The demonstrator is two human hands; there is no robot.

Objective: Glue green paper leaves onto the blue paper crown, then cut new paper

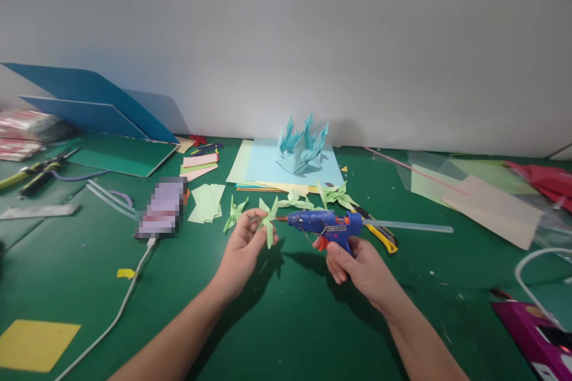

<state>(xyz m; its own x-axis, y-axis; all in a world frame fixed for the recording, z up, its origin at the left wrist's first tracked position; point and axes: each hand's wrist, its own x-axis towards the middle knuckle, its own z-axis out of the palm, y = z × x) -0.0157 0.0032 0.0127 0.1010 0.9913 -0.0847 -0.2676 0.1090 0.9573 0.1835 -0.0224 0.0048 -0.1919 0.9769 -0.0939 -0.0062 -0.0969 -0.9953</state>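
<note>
Between its fingers, my left hand (pixel 243 250) pinches a light green folded paper flower (pixel 269 221). My right hand (pixel 355 259) is wrapped round the handle of a blue glue gun (pixel 319 222), with fingers at its orange trigger. The nozzle points left and reaches the flower's middle; whether it touches cannot be made out. A long clear glue stick (pixel 411 226) sticks out of the gun's back. More green paper flowers lie behind my hands, one at the left (pixel 235 214) and another at the right (pixel 335 193).
A blue folded-paper piece (pixel 302 152) stands on stacked paper sheets (pixel 245 161). Left are a phone (pixel 163 208) on a white cable (pixel 129 297), pliers (pixel 44 172) and green paper pieces (pixel 208 203). A yellow utility knife (pixel 384 238) lies behind the gun. A white partition (pixel 286 53) closes the back.
</note>
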